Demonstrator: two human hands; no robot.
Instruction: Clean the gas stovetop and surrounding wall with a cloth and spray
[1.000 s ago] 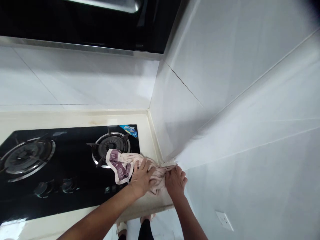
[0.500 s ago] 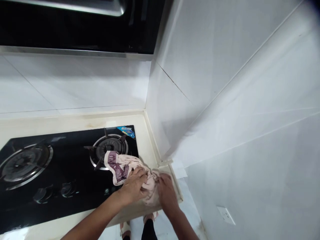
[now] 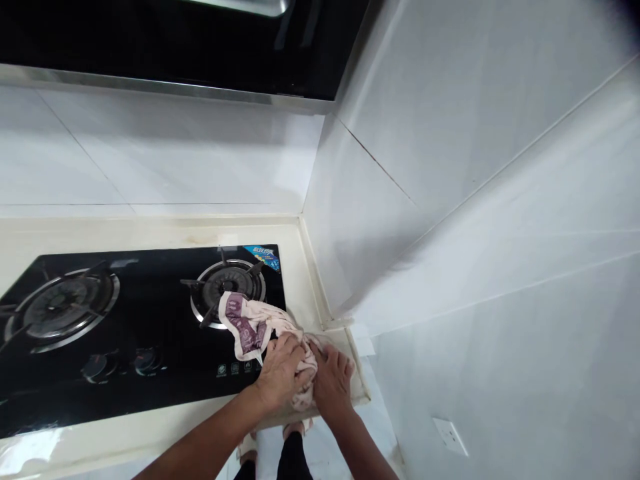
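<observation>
A pink cloth (image 3: 257,319) with a purple printed patch lies bunched over the right edge of the black gas stove (image 3: 165,307) and onto the pale countertop (image 3: 300,283). My left hand (image 3: 283,370) is closed on the cloth's bunched middle. On the cloth's right side, my right hand (image 3: 333,380) presses with its fingers bent around the fabric, close to the counter's right end. Part of the cloth is hidden under both hands. Its free corner rests by the right burner (image 3: 225,283).
A left burner (image 3: 63,307) and two knobs (image 3: 146,360) are on the stove. The dark range hood (image 3: 175,47) hangs above. A white tiled wall (image 3: 475,200) stands close on the right, with a socket (image 3: 450,435) low down. My feet show below the counter edge.
The view has shifted slightly, so the stove and wall sit further right. My right hand has come closer to my left, and its fingers lie more spread over the cloth.
</observation>
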